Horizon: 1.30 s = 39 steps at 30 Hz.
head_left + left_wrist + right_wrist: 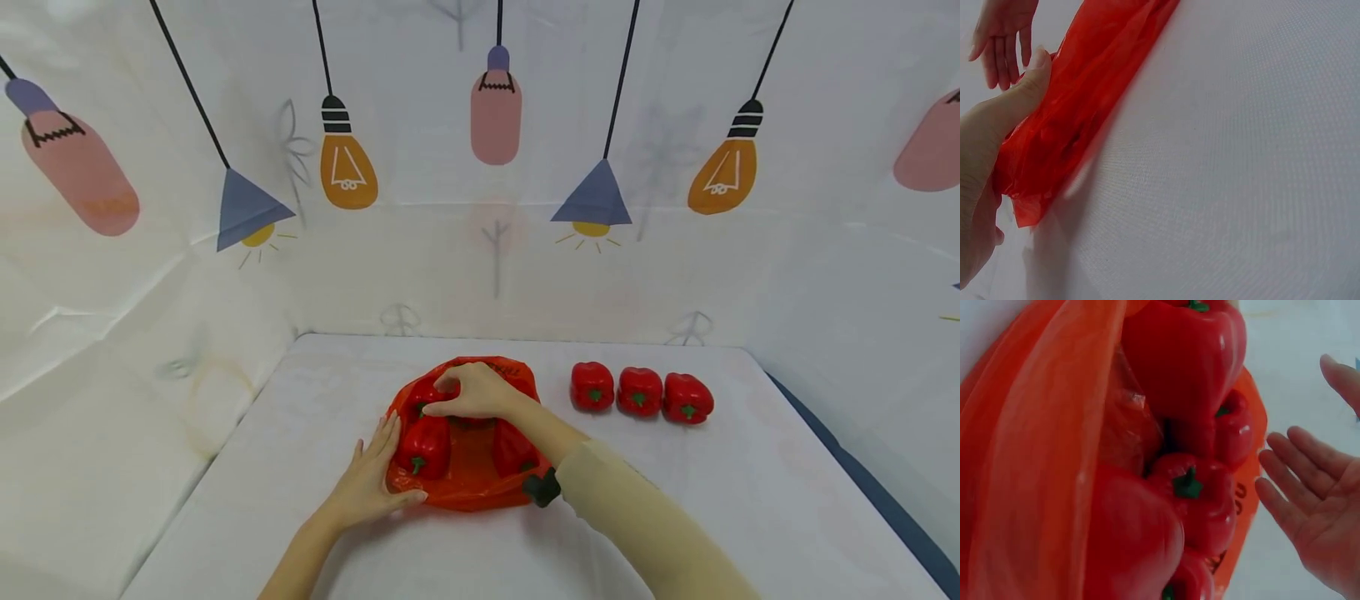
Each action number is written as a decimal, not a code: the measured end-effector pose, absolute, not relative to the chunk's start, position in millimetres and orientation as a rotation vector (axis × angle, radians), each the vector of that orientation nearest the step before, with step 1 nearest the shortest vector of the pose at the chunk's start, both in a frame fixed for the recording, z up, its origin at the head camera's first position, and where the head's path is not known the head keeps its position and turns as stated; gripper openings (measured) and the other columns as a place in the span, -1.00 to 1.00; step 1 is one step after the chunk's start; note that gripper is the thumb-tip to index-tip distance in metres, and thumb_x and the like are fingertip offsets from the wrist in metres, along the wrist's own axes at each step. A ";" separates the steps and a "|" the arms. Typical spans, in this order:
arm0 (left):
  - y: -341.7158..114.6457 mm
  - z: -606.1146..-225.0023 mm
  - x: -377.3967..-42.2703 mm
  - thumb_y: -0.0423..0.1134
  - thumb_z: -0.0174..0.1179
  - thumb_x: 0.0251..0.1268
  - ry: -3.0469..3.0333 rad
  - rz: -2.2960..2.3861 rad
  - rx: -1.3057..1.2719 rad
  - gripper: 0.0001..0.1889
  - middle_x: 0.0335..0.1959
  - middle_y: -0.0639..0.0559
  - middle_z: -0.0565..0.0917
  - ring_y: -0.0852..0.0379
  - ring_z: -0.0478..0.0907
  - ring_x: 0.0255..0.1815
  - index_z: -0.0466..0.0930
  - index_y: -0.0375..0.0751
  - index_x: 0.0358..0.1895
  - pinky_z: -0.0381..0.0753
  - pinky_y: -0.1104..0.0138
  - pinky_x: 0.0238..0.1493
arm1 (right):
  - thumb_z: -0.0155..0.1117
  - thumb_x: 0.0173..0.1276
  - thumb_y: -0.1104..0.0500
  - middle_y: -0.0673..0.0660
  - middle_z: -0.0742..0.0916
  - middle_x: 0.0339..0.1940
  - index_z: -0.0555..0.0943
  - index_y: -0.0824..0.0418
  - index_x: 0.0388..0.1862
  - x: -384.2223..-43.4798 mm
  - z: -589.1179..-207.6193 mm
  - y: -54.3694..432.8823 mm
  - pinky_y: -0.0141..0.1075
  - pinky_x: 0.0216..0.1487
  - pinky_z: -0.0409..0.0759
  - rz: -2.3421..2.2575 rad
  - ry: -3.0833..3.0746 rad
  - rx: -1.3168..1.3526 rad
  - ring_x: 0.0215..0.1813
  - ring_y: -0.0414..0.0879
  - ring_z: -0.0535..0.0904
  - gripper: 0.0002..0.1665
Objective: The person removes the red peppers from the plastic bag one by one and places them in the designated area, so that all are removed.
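An orange-red plastic bag [472, 492] stands on the table with its mouth spread wide, several red bell peppers [427, 442] inside it. My left hand [367, 479] rests against the bag's left side, fingers straight and spread, thumb along the front. In the left wrist view, the thumb of that hand lies on the crinkled bag [1091, 81]. My right hand [476, 392] reaches over the bag, close above a pepper [433, 393] at its back left. The right wrist view has the right hand [1325, 494] with fingers extended and palm bare, beside the peppers [1188, 362].
To the right of the bag, three red bell peppers [640, 392] lie in a row on the white table [750, 500]. A pale sheet [427, 267] printed with lamps and bulbs hangs behind the table and along its left side. A black wrist device [543, 488] overlaps the bag's right front.
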<state>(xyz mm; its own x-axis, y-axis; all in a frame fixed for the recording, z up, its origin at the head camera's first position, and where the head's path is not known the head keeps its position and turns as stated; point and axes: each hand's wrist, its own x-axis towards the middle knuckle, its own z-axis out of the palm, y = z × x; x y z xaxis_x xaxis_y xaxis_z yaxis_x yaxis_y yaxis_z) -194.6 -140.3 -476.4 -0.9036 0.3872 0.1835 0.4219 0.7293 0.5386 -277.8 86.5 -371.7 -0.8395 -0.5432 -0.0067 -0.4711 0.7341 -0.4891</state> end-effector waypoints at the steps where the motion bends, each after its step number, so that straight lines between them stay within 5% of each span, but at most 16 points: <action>1: -140.2 -477.0 -194.9 0.35 0.32 -0.06 -2.864 -0.910 -0.673 0.23 0.53 -0.25 -0.03 -0.24 -0.16 0.53 -0.10 -0.38 0.51 -0.18 -0.35 0.32 | 0.27 0.18 -0.34 -0.02 0.70 0.03 0.63 0.12 0.12 -279.0 -373.1 85.7 -0.21 0.12 0.54 -0.732 2.777 -0.791 0.07 -0.14 0.57 -0.29; 15: -138.0 -475.7 -193.9 0.31 0.35 -0.06 -2.840 -0.921 -0.686 0.23 0.52 -0.28 -0.02 -0.26 -0.14 0.52 -0.08 -0.41 0.50 -0.18 -0.37 0.31 | 0.21 0.02 -0.54 -0.03 0.75 -0.09 0.70 0.10 0.01 -268.2 -396.0 57.9 -0.27 -0.07 0.62 -0.425 2.821 -0.677 -0.09 -0.16 0.63 -0.14; 21: -137.4 -475.2 -194.3 0.31 0.35 -0.06 -2.854 -0.923 -0.677 0.23 0.53 -0.26 -0.04 -0.24 -0.17 0.53 -0.09 -0.40 0.50 -0.19 -0.36 0.32 | 0.22 -0.03 -0.57 0.02 0.72 -0.01 0.65 0.12 0.05 -260.7 -401.3 51.8 -0.21 -0.06 0.64 -0.335 2.843 -0.650 -0.01 -0.10 0.61 -0.06; 27: -137.4 -477.8 -195.7 0.36 0.31 -0.05 -2.875 -0.903 -0.679 0.24 0.54 -0.23 -0.06 -0.22 -0.19 0.53 -0.13 -0.37 0.51 -0.20 -0.37 0.31 | 0.28 -0.07 -0.56 0.05 0.73 -0.15 0.55 0.23 0.12 -255.2 -408.0 51.0 -0.22 -0.14 0.67 -0.386 2.804 -0.664 -0.12 -0.10 0.64 0.04; 39: -137.0 -479.1 -196.1 0.36 0.32 -0.06 -2.875 -0.910 -0.674 0.25 0.54 -0.23 -0.07 -0.21 -0.19 0.54 -0.13 -0.37 0.51 -0.20 -0.36 0.31 | 0.34 -0.02 -0.45 0.14 0.66 0.09 0.46 0.28 0.27 -248.9 -413.0 52.9 -0.12 0.03 0.61 -0.499 2.787 -0.597 0.13 -0.03 0.53 0.08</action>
<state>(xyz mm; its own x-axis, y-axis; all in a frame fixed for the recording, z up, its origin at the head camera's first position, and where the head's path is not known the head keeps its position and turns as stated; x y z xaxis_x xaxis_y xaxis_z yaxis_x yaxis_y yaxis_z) -196.1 -137.0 -479.1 -0.9036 0.3903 0.1768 0.4209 0.7314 0.5365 -248.9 52.9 -413.0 -0.8856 -0.4335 -0.1664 -0.3489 0.8577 -0.3778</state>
